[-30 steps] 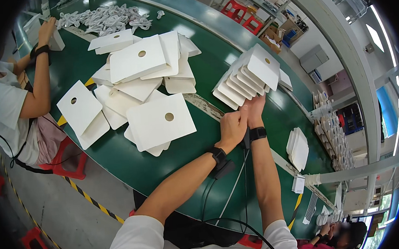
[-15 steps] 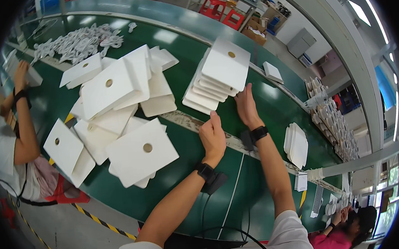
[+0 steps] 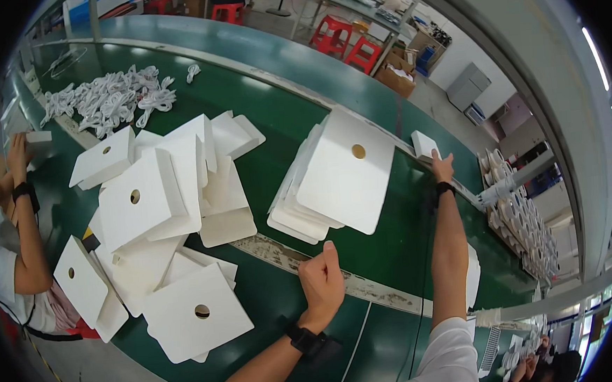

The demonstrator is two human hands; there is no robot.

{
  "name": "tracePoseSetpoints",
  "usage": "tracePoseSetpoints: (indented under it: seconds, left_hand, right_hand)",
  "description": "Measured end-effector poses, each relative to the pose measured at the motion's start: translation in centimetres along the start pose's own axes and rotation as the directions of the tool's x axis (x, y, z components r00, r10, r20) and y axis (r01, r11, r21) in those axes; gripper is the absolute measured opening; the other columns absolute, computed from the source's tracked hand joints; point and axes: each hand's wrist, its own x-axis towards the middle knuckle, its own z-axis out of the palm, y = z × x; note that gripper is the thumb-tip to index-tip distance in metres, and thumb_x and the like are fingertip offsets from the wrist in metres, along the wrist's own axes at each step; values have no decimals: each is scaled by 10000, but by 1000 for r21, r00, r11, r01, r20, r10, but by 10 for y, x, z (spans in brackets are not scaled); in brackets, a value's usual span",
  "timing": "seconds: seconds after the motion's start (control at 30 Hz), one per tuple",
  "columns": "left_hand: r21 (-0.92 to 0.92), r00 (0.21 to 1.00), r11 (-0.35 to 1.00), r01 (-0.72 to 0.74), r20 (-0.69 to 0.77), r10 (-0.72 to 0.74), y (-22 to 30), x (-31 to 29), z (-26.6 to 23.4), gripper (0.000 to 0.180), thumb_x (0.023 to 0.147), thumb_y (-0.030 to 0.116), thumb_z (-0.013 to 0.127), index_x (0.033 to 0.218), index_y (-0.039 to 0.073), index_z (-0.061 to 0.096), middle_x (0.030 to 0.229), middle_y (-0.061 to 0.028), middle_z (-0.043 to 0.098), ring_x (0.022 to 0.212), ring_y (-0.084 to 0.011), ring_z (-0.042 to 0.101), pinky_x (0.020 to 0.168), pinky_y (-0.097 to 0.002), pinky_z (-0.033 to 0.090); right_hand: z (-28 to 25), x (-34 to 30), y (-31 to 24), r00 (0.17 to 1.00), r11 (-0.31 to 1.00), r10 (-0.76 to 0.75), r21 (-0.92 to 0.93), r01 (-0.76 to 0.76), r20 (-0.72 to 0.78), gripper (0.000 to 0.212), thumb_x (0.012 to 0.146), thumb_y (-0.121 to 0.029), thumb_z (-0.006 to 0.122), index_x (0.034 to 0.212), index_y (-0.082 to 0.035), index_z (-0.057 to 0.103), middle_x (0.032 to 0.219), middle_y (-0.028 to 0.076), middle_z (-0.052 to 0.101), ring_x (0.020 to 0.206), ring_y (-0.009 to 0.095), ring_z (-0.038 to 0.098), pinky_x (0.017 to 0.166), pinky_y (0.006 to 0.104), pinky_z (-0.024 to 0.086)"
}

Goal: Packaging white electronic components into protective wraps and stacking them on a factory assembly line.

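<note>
A stack of flat white cartons (image 3: 346,167), the top one with a round hole, sits on the green table ahead of me. Close to its near side is my left hand (image 3: 322,284), fingers curled into a fist and thumb up; nothing shows in it. My right hand (image 3: 443,165) is stretched out far to the right, fingers apart, at the near end of a small white box (image 3: 426,144). Its fingertips seem to touch that box; their undersides are hidden. To the left lies a loose heap of similar white cartons (image 3: 198,316).
White coiled cables (image 3: 114,97) lie in a pile at the far left. At the left edge a co-worker's hand (image 3: 18,159) holds a white object. Racked white round parts (image 3: 522,223) stand on the right, beside a metal frame post (image 3: 569,140). Red stools (image 3: 330,35) are beyond the table.
My right hand has left the side of the carton stack and reached to the small white box. My left hand stays curled near the stack. The view has shifted, so things sit lower.
</note>
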Motion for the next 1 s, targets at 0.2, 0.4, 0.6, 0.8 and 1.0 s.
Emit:
tracePoseSetpoints:
  seconds: [0.2,0.4,0.6,0.8,1.0]
  left_hand:
    - [-47,998,998,35,58,-32,11,1,4,543,1079,217,514,611,-36,408,504,-169,329,436,-302,280,475,-442,236]
    - [78,998,995,-59,40,56,6,9,10,526,1086,247,501,648,-39,437,542,-193,386,501,-344,323,506,-443,279]
    - [-161,997,986,-45,53,54,-5,12,4,534,1108,308,471,653,47,369,583,24,335,559,-89,290,519,-321,243]
    - [-87,963,981,173,226,-150,-5,8,-35,402,1099,350,464,892,15,550,743,-59,576,575,-125,469,538,-298,371]
    - [-313,910,878,361,322,-259,7,16,-57,436,1116,359,410,1207,-58,497,1283,-216,554,1036,-291,672,926,-392,554]
  right_hand:
    - [-44,27,8,993,997,7,74,3,-122,759,804,-463,829,1300,70,614,1309,243,660,1215,348,638,1047,427,483]
    - [-119,-130,-73,845,823,-535,222,523,-8,333,909,-192,749,1192,-22,704,1121,150,720,1065,286,675,951,378,519]
    - [-205,-289,-76,286,274,-958,-197,941,31,281,842,-83,693,1123,-83,715,1109,93,693,1152,298,606,1053,471,462]
    - [-243,-370,-32,321,327,-940,33,945,115,258,823,-53,686,1079,-71,707,1217,95,683,1175,304,611,1089,465,444]
    - [-253,-412,-6,402,518,-853,439,734,333,180,874,-77,650,1041,-29,692,1212,112,694,1201,300,612,1087,425,458]
